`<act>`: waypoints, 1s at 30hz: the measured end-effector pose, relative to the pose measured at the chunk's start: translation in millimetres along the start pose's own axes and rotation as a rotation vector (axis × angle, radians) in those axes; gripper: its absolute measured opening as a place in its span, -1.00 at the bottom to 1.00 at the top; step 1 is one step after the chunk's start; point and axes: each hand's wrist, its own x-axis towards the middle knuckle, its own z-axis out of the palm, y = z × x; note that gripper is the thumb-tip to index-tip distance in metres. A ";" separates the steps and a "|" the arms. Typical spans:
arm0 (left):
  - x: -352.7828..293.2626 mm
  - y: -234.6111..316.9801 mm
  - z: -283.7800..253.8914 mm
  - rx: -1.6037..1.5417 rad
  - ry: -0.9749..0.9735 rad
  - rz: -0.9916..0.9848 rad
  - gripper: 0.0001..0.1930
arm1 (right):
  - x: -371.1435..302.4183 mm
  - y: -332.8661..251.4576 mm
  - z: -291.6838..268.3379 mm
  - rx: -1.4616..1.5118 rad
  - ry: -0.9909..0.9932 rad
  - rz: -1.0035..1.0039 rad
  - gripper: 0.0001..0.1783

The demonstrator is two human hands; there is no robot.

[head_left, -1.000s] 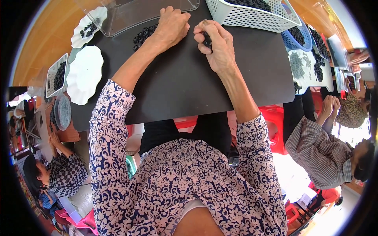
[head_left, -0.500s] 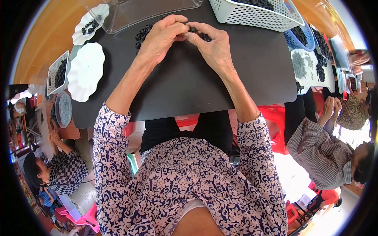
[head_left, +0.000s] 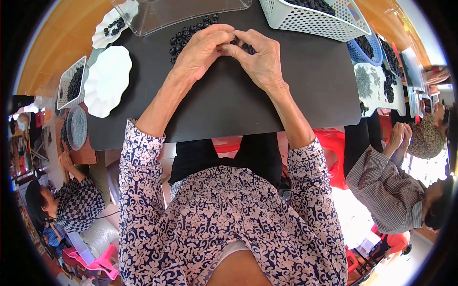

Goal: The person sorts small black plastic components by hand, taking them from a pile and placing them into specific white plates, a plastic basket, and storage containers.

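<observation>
Over the far part of the dark table, my left hand (head_left: 204,51) and my right hand (head_left: 261,58) meet at the fingertips. Several small black round parts (head_left: 248,48) show in the curl of my right fingers. Both thumbs and forefingers are pinched together, with a dark bit of such a part between them; its details are hidden. Just left of and beyond my left hand lies a pile of the same black parts (head_left: 180,40), some with ring-like openings.
A clear plastic tray (head_left: 191,16) and a white perforated basket (head_left: 310,26) stand at the far side. Scalloped white plates (head_left: 109,81) sit at the left. On the right are a blue basket (head_left: 355,49) and a white tray (head_left: 377,101). People sit at both sides.
The view has shifted slightly, and more of the black pile shows beyond my left hand. Both hands stay together, with fingertips shifted a little.
</observation>
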 end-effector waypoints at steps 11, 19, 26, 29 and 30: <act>-12.7 10.9 18.5 0.373 0.072 0.231 -0.64 | 1.0 -4.4 0.3 0.044 0.043 0.004 -0.80; -16.5 4.9 33.0 0.549 0.074 0.270 -0.53 | -0.5 0.4 -2.0 0.110 0.076 0.072 -0.82; -16.4 -17.9 32.0 0.205 0.074 0.332 -0.52 | 19.4 1.7 -12.1 0.082 0.172 0.051 -0.83; -44.8 -10.4 39.5 0.281 -0.003 0.208 -0.60 | 78.1 7.1 -60.6 -0.149 0.275 -0.110 -0.80; -52.7 -11.9 41.6 0.322 -0.051 0.194 -0.65 | 92.8 2.5 -74.6 -0.203 0.274 -0.022 -0.86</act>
